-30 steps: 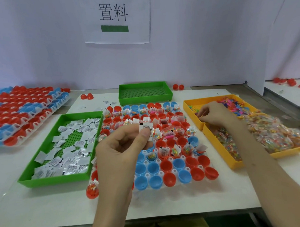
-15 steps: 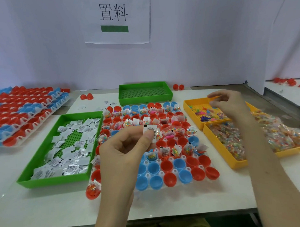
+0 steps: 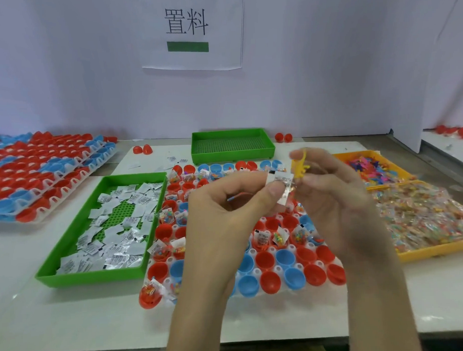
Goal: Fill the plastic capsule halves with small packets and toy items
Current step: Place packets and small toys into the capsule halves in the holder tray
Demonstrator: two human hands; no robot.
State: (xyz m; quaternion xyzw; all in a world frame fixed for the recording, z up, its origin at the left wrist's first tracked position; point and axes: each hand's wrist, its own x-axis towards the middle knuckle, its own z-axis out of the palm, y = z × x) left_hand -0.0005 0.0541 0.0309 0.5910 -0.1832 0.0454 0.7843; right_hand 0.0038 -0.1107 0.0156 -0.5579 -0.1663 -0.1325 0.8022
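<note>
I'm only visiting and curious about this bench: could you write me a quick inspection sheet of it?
Surface: white table, flat.
Job's things: red and blue capsule halves in a white holder, many far ones filled, most near ones empty; green tray of white packets; yellow trays of toys and bead packets.
Clutter: loose red halves and stray packets at the back.
Hands: left hand pinches a white packet; right hand holds a yellow toy.
Cables: nothing seen.
Surroundings: paper sign on the partition; stacked holders of capsule halves at left.
</note>
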